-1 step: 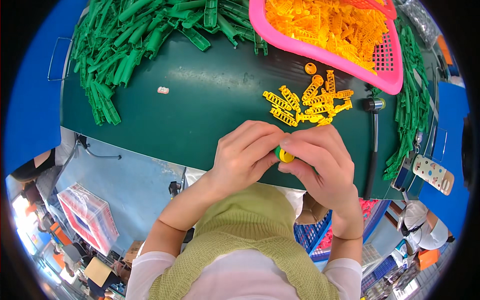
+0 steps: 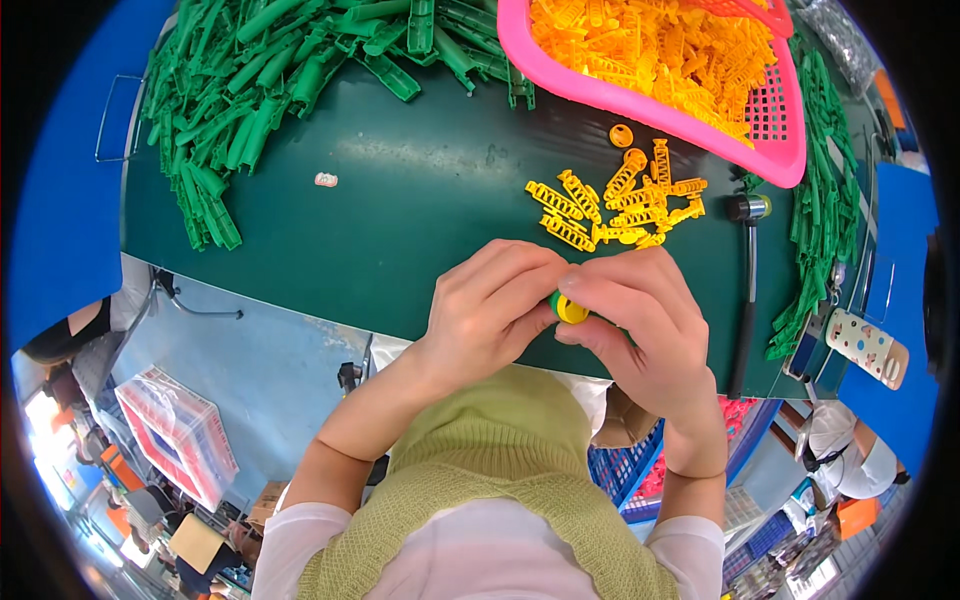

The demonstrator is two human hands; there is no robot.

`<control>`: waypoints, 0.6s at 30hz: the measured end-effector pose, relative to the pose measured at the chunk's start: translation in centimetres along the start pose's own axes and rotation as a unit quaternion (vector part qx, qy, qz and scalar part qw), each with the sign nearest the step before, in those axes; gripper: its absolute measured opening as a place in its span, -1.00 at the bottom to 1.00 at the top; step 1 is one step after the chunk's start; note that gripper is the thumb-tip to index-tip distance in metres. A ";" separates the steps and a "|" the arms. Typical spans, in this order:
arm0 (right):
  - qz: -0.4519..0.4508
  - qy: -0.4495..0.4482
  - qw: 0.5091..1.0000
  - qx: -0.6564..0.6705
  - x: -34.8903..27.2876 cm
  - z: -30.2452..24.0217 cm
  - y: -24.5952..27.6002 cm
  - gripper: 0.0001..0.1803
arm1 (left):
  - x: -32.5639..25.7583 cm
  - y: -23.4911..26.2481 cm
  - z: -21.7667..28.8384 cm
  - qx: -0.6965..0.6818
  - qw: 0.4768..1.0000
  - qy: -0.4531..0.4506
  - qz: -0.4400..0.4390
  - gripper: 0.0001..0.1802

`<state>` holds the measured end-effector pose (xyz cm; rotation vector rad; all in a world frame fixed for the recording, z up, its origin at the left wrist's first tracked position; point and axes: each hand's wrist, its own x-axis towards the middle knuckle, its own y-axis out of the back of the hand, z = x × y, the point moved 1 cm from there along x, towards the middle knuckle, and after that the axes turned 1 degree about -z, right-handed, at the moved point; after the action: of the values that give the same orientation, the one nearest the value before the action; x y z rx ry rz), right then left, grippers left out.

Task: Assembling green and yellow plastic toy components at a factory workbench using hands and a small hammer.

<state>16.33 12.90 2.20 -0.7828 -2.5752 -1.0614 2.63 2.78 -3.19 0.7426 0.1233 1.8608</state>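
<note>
Close to the table's front edge, my left hand (image 2: pixel 492 300) and my right hand (image 2: pixel 648 325) meet, fingers pinched together. Between them is a small round yellow plastic piece (image 2: pixel 573 312), gripped by my right thumb and fingers. A green plastic piece (image 2: pixel 556 300) sits against its left side, in my left hand's fingers. Most of the green piece is hidden behind the hands. Just beyond my hands lies a loose pile of yellow ribbed plastic pieces (image 2: pixel 632 213), with one round yellow piece (image 2: pixel 621 135) apart from it.
A pink basket (image 2: pixel 640 102) full of yellow pieces stands at the back right. Green channel-shaped pieces (image 2: pixel 262 78) heap up at the back left, more (image 2: pixel 822 200) at the right edge. A mallet (image 2: pixel 750 285) lies right of my hands, near a patterned phone case (image 2: pixel 866 348).
</note>
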 end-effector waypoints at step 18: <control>-0.043 -0.048 0.997 -0.032 0.1 -0.1 0.5 -0.63 | -0.1 0.1 -0.1 -0.005 1.000 -0.001 -0.012 -0.60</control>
<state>16.56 13.13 2.63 -0.7610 -2.6897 -1.1635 2.50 2.64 -3.25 0.7338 0.1202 1.8369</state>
